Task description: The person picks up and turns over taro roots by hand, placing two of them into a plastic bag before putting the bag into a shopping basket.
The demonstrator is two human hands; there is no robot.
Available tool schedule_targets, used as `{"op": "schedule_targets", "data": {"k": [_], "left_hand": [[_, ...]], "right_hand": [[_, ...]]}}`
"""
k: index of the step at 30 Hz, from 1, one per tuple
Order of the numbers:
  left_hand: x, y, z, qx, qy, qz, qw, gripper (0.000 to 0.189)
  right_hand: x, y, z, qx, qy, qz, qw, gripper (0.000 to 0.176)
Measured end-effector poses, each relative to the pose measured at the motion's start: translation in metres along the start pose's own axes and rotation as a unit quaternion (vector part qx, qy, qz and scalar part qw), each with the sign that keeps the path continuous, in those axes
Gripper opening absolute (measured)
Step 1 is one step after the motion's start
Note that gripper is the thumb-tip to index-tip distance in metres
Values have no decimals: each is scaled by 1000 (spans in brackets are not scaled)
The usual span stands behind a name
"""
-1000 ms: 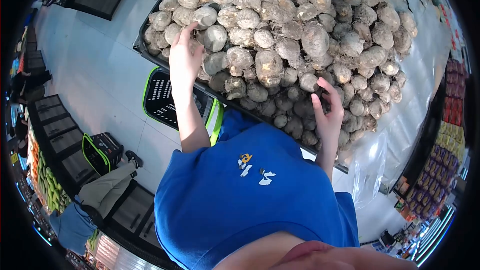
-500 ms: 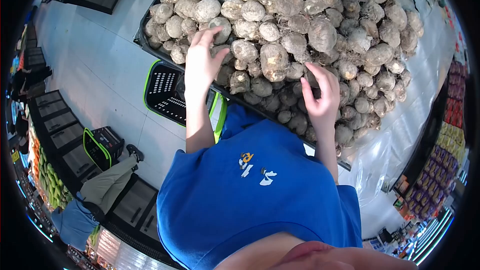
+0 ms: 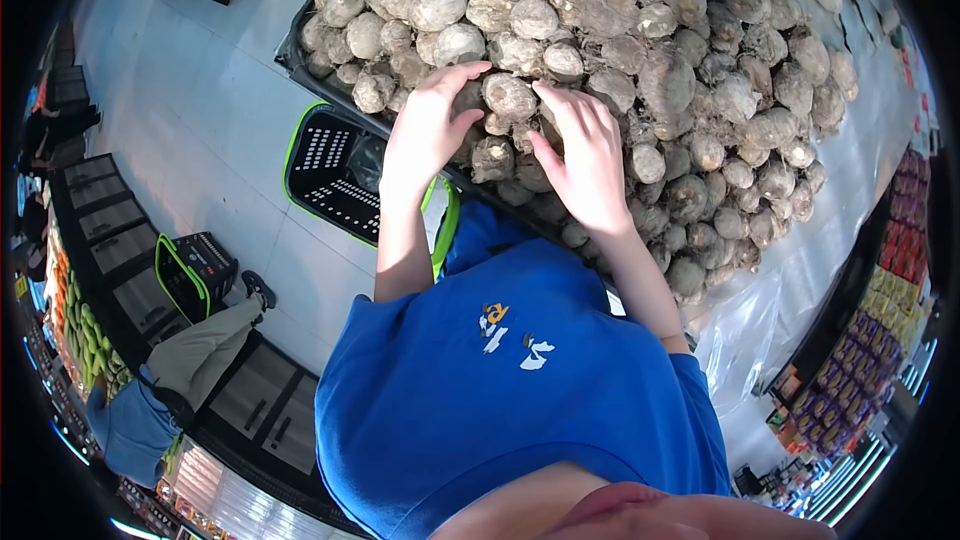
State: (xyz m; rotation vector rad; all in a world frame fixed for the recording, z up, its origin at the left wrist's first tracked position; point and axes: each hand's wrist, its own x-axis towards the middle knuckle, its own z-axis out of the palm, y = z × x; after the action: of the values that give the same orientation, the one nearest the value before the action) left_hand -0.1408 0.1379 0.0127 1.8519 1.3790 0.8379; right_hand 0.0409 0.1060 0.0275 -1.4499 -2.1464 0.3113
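Note:
A tall heap of round, soil-covered taro roots (image 3: 668, 80) fills the top of the view. My left hand (image 3: 430, 132) is over the heap's front left part, thumb and fingers apart. Opposite it, my right hand (image 3: 582, 155) curves over the roots with its thumb spread from the fingers. One pale brown taro root (image 3: 509, 97) lies between the two hands, their fingertips close to its sides. Another taro root (image 3: 492, 159) sits just below it, near the edge of the stand. The palms hide several roots beneath them.
A black shopping basket (image 3: 325, 145) with a green rim stands on the floor at left, a clear bag inside. Farther left, a person (image 3: 210, 355) in light trousers is beside another basket (image 3: 197, 275). Clear plastic sheeting (image 3: 755, 325) hangs at right, before packaged goods (image 3: 860, 370).
My right hand has moved left, over the roots and close to my left hand. My left hand has shifted slightly right and down. The heap appears a little farther right in view.

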Motion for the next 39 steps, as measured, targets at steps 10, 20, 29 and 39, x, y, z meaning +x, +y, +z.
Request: {"op": "schedule_targets", "data": {"k": [10, 20, 29, 39], "left_hand": [[27, -1, -2, 51, 150, 28, 987, 32], [81, 10, 31, 49, 238, 69, 968, 38], [116, 1, 38, 84, 170, 45, 981, 44], [87, 30, 19, -303, 149, -32, 941, 35]], "right_hand": [[31, 8, -4, -34, 73, -17, 997, 40], [79, 17, 10, -32, 80, 49, 995, 56], [108, 17, 8, 21, 2, 142, 990, 62], [85, 18, 0, 215, 175, 48, 960, 49]]}}
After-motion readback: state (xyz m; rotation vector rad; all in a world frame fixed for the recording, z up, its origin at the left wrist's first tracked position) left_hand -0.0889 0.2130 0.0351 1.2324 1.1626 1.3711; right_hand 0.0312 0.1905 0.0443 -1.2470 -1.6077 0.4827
